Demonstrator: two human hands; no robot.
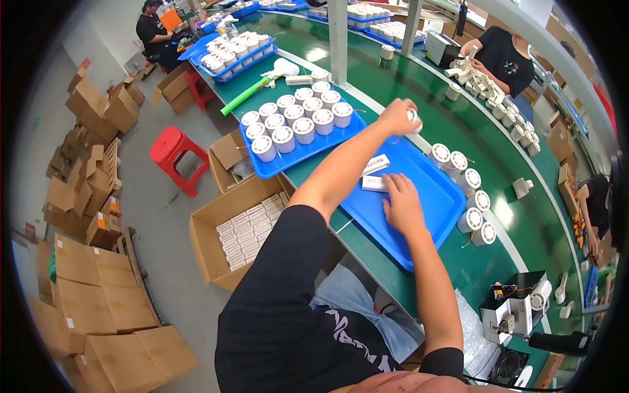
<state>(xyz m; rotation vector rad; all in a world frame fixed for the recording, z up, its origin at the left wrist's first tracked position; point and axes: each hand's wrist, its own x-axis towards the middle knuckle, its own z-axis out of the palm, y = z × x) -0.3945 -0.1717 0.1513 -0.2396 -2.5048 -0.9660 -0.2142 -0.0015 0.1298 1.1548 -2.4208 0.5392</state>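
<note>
My left hand (396,118) reaches across to the far side of the blue tray (426,219) and is closed around a white cylinder (413,116) with a vented end. Its fingers partly cover that cylinder. My right hand (403,203) rests over the tray, thumb apart from the fingers, its fingertips at the end of a small white box (374,184). Just beyond lies a second white box (375,164) with print on it. Several white cylinders with round vented tops (481,200) stand along the tray's right side, some with thin wires showing.
To the left, another blue tray (268,171) carries rows of white cylinders. A green roll (246,96) and a white handheld fan (283,67) lie beyond it. An open carton (203,229) of white boxes stands below the bench. A black-framed device (514,308) sits near right. Co-workers sit across.
</note>
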